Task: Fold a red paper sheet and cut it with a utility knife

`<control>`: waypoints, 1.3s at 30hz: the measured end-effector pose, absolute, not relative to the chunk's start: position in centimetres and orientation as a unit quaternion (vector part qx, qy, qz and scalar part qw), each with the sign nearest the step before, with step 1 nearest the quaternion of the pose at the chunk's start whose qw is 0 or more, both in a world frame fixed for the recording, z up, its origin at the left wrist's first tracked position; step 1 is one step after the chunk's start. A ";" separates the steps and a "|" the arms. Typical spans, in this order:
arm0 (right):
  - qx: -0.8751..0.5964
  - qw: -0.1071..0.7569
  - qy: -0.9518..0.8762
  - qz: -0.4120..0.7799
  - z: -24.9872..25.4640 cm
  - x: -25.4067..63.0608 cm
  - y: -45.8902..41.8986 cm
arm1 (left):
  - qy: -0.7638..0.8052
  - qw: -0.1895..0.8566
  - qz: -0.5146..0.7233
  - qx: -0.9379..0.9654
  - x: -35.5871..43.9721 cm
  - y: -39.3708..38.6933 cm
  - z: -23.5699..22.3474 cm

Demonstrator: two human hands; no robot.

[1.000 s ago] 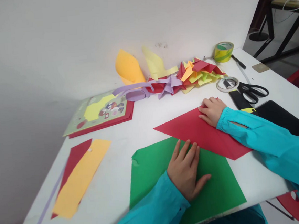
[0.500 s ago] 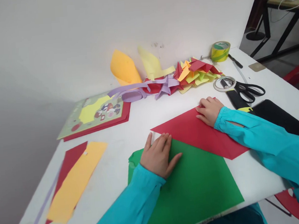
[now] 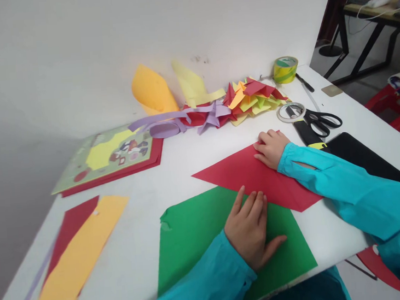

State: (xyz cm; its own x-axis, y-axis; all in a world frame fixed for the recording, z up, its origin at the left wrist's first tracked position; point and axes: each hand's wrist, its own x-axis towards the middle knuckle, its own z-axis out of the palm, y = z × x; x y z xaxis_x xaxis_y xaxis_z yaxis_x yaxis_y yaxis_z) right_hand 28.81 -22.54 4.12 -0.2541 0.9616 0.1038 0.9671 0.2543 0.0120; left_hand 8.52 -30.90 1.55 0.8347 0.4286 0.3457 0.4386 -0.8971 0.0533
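Note:
A sheet of red paper [image 3: 236, 170], roughly triangular and apparently folded, lies over the top corner of a flat green sheet of paper [image 3: 192, 233]. My right hand [image 3: 273, 149] has its fingers bent at the red paper's far edge, gripping it against the table. Flat on the green sheet rests my left hand [image 3: 250, 231], fingers stretched out and thumb spread, its fingertips at the red paper's near edge. The green sheet's left corner is crumpled. My left forearm hides part of that sheet.
Black-handled scissors [image 3: 322, 121], a tape roll [image 3: 291, 112] and a black flat object [image 3: 368, 157] lie right. Behind are folded paper shapes [image 3: 254, 99] and yellow-green tape [image 3: 285, 70]. A picture pad [image 3: 117, 152] and orange strip [image 3: 83, 256] lie left. A wall [image 3: 85, 52] stands behind.
My left hand has slid right along the red paper's near edge, uncovering the green sheet's left part. My right hand stays at the far edge. The view has shifted slightly.

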 end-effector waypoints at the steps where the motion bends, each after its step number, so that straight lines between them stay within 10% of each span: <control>1: -0.610 0.039 -0.791 -0.035 4.1 28.8 -22.5 | -0.220 0.008 -0.175 -0.960 8.9 -31.2 1.6; 39: -0.602 0.048 -0.795 -0.058 3.4 29.1 -22.5 | -0.263 0.002 -0.157 -0.952 5.0 -28.1 1.0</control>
